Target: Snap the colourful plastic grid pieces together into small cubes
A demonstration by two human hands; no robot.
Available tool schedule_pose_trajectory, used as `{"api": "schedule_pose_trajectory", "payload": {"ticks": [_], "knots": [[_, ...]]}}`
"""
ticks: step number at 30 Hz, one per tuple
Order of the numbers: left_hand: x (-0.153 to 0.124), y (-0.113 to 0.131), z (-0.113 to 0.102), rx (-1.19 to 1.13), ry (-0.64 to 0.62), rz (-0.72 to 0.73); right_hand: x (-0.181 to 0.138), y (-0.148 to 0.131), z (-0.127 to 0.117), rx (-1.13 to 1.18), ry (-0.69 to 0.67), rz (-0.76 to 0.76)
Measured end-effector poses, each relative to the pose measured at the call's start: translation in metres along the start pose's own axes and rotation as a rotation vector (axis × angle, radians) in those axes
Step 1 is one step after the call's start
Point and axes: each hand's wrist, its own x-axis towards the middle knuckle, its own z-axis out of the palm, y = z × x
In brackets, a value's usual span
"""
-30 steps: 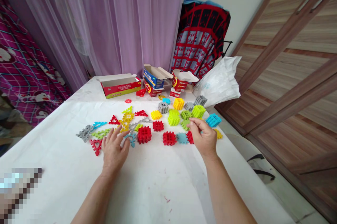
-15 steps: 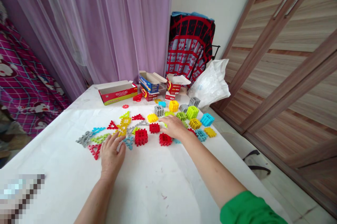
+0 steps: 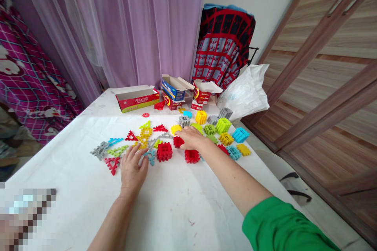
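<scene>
My left hand point(image 3: 134, 170) rests palm down with fingers spread, its tips beside the yellow lattice pieces point(image 3: 144, 135). Close to it lie a red triangle point(image 3: 112, 164), a light green strip piece point(image 3: 118, 151) and a blue triangle point(image 3: 151, 157). My right hand point(image 3: 191, 138) reaches over the small red block point(image 3: 177, 142), fingers extended above it and thumb at its near right side. Whether it grips the block is not clear. A yellow square piece point(image 3: 176, 129) lies just past the fingertips. Two bigger red blocks stand nearby, one on the left point(image 3: 164, 151), another below my wrist point(image 3: 192, 156).
Stacked square pieces in green point(image 3: 223, 125), blue point(image 3: 240, 134) and other colours spread to the right. Along the back are a long red box point(image 3: 138, 101), a blue box point(image 3: 173, 89), red boxes point(image 3: 202, 96) and a white plastic bag point(image 3: 250, 93). A wooden wardrobe point(image 3: 330, 86) stands right.
My right hand has shifted left, so its fingers and thumb are now around the small red block. My left hand stays in nearly the same place. The whole view has shifted slightly.
</scene>
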Motion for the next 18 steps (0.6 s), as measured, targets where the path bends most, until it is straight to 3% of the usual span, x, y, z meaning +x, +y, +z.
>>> {"api": "schedule_pose_trajectory", "payload": {"ticks": [7,10,14,18], "knots": [[-0.001,0.0,0.0,-0.001,0.016,-0.021,0.0,0.001,0.003,0.035,0.016,0.014],[-0.001,0.0,-0.001,0.002,0.019,-0.012,-0.003,0.025,-0.007,0.069,0.094,0.04],[0.0,-0.001,0.001,0.006,0.029,0.02,-0.012,0.076,-0.031,0.041,0.205,0.186],[0.0,-0.001,0.003,0.012,0.034,0.028,-0.019,0.105,-0.035,-0.019,0.163,0.203]]}}
